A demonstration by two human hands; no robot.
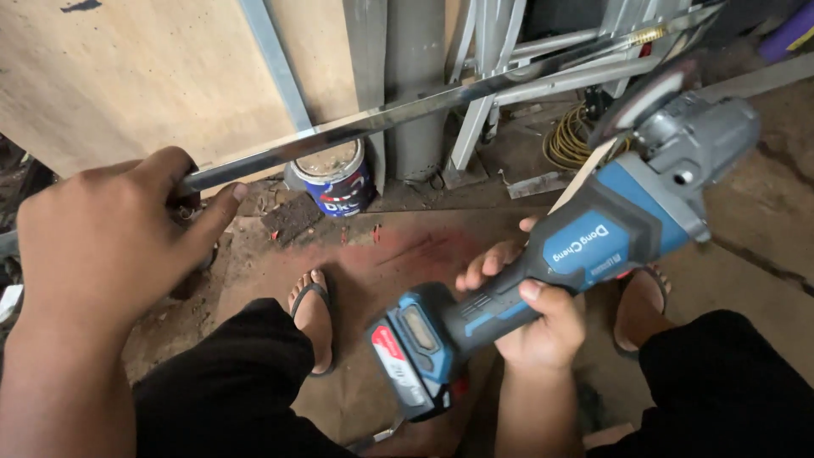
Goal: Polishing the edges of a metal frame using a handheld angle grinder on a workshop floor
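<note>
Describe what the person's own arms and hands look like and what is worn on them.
Both the left hand and the right hand are bare: no gloves, rings or watch show. The forearms are uncovered, with no sleeves in view. Fingernails are short.

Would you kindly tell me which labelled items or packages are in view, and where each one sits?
Paint can: on the floor by the grey pipe, round, blue label, crusted lid.
Angle grinder: in the right hand, blue-grey, white lettering.
Battery pack: at the grinder's rear, blue, red-and-white sticker.
</note>
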